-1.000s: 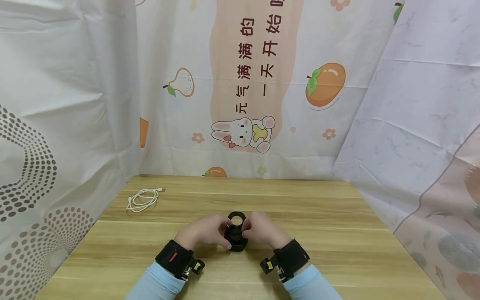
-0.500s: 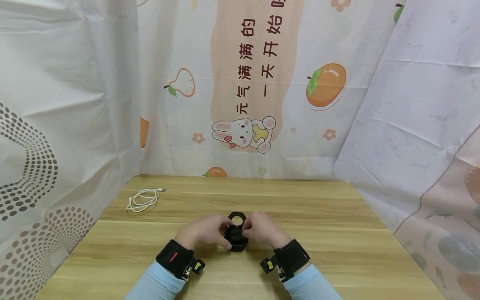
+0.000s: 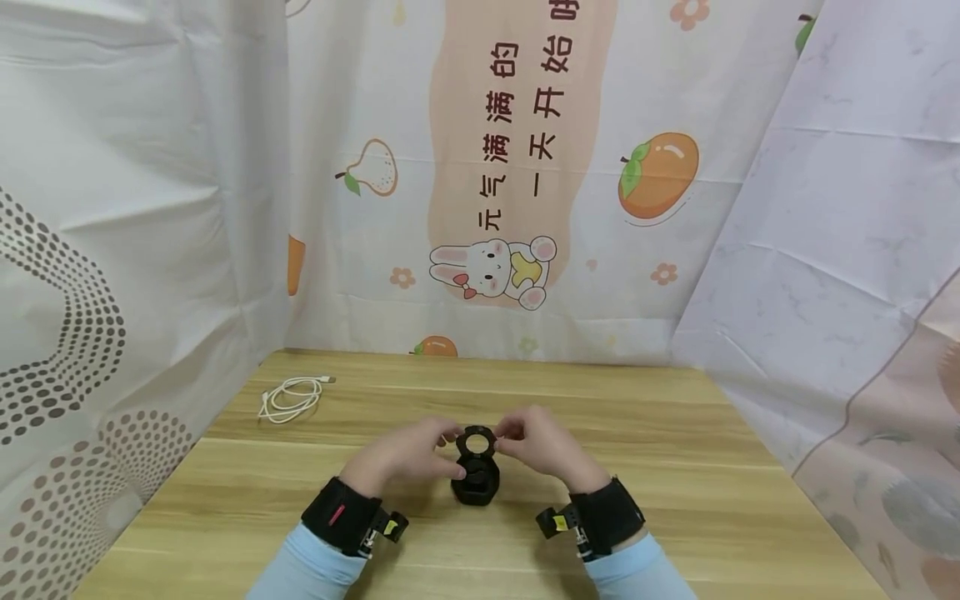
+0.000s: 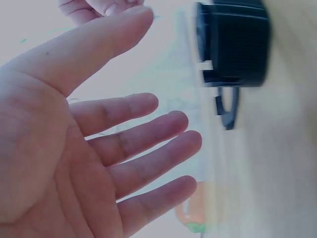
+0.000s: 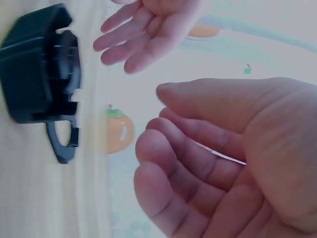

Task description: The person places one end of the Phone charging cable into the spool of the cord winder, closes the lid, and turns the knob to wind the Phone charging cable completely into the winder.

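A black many-sided case [image 3: 476, 485] stands on the table between the two hands. Its lid [image 3: 491, 443], with a round opening, is flipped up on the far side. My left hand [image 3: 405, 457] is just left of it. In the left wrist view those fingers [image 4: 153, 153] are spread and nearly straight, apart from the case [image 4: 242, 44]. To the right of the lid is my right hand [image 3: 551, 450]. The right wrist view shows that hand [image 5: 218, 158] with loosely bent fingers holding nothing, away from the case [image 5: 25, 74]. What lies inside the case is too dark to tell.
A coiled white USB cable [image 3: 292, 400] lies at the table's far left. The wooden table [image 3: 615, 425] ends at printed cloth curtains [image 3: 360, 275] on the back and both sides. Each wrist wears a black strap with a small camera.
Both hands have come away from the case. The right has moved up and right; the left has parted slightly from its side. The head view has shifted slightly.
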`<state>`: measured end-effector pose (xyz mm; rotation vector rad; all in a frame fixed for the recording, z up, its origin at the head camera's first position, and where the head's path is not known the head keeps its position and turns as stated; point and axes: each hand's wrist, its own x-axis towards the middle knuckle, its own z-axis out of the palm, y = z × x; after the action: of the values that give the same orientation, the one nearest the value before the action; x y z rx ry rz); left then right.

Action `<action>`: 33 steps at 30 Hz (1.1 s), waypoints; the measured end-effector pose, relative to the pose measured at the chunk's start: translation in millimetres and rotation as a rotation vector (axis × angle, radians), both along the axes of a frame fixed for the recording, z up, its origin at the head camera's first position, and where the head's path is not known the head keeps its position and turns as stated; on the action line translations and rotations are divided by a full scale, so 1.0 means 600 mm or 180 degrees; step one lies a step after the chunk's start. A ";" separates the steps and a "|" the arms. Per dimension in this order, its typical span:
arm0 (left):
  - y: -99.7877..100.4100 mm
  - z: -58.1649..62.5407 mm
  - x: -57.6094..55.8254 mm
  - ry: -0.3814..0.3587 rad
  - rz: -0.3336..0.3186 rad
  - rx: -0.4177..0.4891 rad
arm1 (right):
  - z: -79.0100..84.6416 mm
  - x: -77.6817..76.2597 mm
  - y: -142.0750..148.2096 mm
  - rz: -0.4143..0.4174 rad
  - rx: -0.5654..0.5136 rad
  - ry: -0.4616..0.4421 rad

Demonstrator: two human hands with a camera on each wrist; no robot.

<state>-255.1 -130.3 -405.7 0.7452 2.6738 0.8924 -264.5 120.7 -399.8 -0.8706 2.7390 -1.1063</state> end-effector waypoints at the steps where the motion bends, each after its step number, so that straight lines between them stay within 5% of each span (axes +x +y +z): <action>1: -0.001 0.005 0.000 0.0069 0.0002 0.0013 | 0.003 0.000 0.003 -0.0004 -0.0082 0.0010; 8: -0.016 0.032 0.004 0.0509 -0.0001 0.0153 | 0.023 0.003 0.020 -0.0169 -0.0484 0.0148; 19: -0.065 0.063 0.007 0.0906 0.0537 0.0422 | 0.033 0.000 0.032 -0.0331 -0.1217 0.0229; 26: -0.118 0.062 -0.007 0.1092 0.0870 0.0476 | 0.029 -0.010 0.027 -0.0386 -0.1644 0.0133; 33: -0.189 0.050 -0.026 0.1027 0.1291 0.0264 | 0.025 -0.017 0.008 -0.0450 -0.1925 -0.0153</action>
<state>-270.4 -243.7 -375.5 0.3908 3.1628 1.0576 -274.4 125.3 -385.0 -0.6785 2.4756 -2.0077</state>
